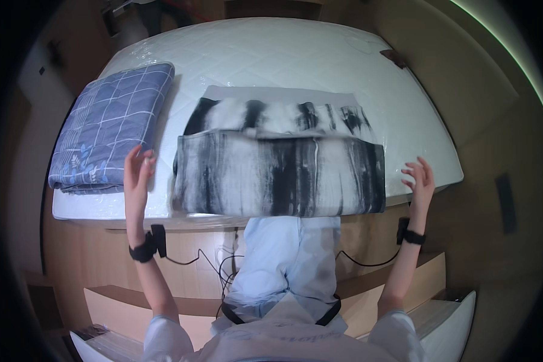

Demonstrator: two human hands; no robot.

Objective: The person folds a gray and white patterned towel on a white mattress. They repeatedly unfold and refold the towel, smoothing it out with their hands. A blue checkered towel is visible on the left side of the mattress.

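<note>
A folded cloth with black, white and grey streaks (280, 176) lies at the near edge of the mattress in front of my legs. Its upper layer is doubled back, and a plain grey strip (280, 93) shows along its far side. My left hand (138, 169) is held up to the left of the cloth, fingers apart and holding nothing, overlapping the view of a folded blue checked quilt (117, 122). To the cloth's right, my right hand (420, 181) is raised with loosely curled, spread fingers and nothing in it. Neither hand touches the cloth.
The white mattress (276, 54) is wrapped in clear plastic. A small brown patch (393, 59) shows at its far right edge. Black wrist straps with cables (181, 261) run from both my wrists. Pale boards (163, 312) stand behind me. Another person's legs (151, 18) show at the far left.
</note>
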